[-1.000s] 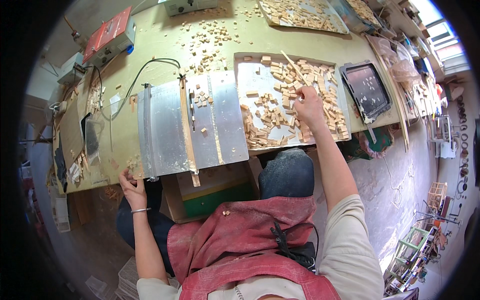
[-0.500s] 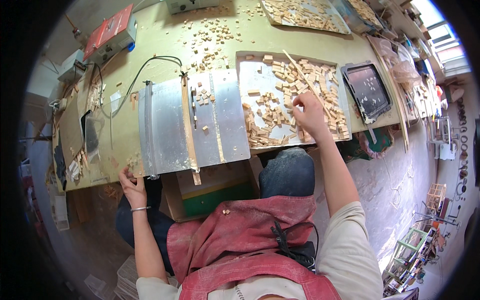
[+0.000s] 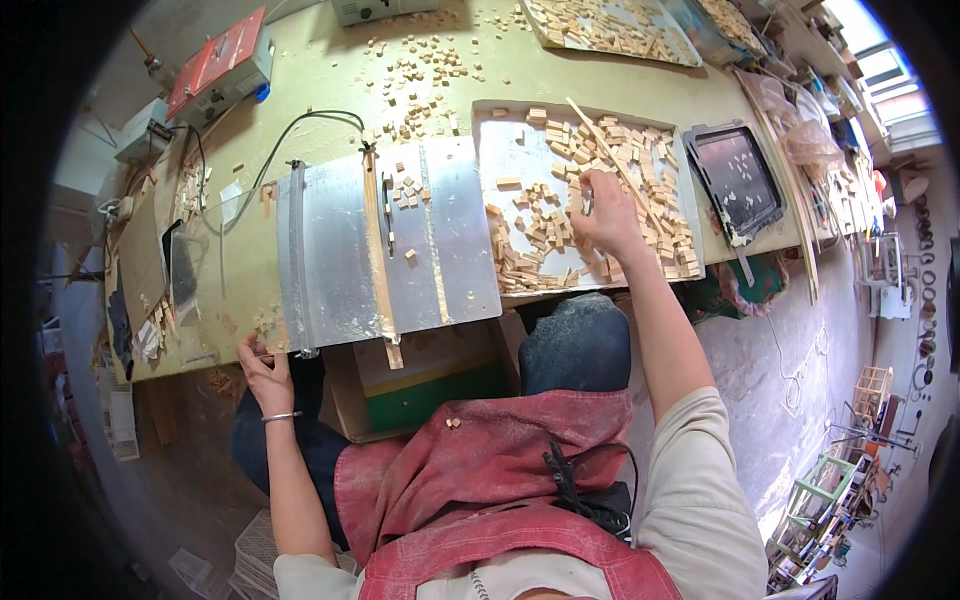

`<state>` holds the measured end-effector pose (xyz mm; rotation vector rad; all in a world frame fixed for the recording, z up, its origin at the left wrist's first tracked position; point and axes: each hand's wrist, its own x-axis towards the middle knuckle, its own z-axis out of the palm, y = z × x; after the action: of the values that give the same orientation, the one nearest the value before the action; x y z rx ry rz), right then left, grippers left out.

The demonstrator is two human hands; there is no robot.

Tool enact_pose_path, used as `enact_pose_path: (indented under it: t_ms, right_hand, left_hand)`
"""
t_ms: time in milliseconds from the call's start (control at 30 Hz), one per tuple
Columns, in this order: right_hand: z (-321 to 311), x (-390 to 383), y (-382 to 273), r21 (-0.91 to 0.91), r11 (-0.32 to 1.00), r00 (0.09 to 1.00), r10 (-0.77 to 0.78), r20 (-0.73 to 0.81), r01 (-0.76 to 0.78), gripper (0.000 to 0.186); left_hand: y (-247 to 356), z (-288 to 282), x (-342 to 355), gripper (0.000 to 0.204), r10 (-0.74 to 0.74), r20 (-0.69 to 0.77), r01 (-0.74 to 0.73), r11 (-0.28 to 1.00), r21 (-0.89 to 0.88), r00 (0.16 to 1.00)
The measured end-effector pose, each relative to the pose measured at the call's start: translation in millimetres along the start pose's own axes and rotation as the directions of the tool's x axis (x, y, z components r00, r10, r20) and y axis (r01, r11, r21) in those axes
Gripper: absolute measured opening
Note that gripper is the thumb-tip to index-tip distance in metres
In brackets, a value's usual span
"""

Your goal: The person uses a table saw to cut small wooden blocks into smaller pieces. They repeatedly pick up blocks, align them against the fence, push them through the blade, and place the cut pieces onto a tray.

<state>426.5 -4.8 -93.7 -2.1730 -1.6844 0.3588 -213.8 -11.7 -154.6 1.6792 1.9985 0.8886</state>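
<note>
My right hand [image 3: 608, 216] is over the white tray [image 3: 508, 133] of small wooden blocks [image 3: 540, 216]. Its thumb and forefinger are apart, with nothing visible between them. A thin wooden stick [image 3: 622, 160] lies across the blocks beside this hand. At the table's front edge, left of a flat metal saw table [image 3: 340, 230], my left hand [image 3: 266, 378] rests with fingers parted near a few wood scraps and holds nothing I can see. A wooden strip [image 3: 377, 250] runs along the metal plate beside a narrow slot, with several little cubes [image 3: 408, 192] to its right.
More cubes [image 3: 420, 90] lie scattered on the green table [image 3: 300, 80] behind the plate. A second tray of blocks [image 3: 610, 35] stands far right, a black tray [image 3: 735, 180] nearer right. A red box [image 3: 215, 65] and a black cable [image 3: 290, 125] are at the left.
My right hand has shifted slightly left and away from me over the blocks, and its thumb and forefinger have spread. The left hand stays in place.
</note>
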Motion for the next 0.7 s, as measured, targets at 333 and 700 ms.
enact_pose_path:
  t_ms: [333, 700]
  right_hand:
    - [-14, 8, -22, -0.17, 0.984, 0.985, 0.076, 0.152, -0.05, 0.05]
    - [-22, -33, -26, 0.057, 0.984, 0.972, -0.154, -0.178, 0.166, 0.046]
  left_hand:
    - [-2, -1, 0, 0.055, 0.012, 0.004, -0.012, 1.0, 0.01, 1.0]
    - [7, 1, -3, 0.054, -0.04, -0.034, 0.037, 0.996, -0.078, 0.999]
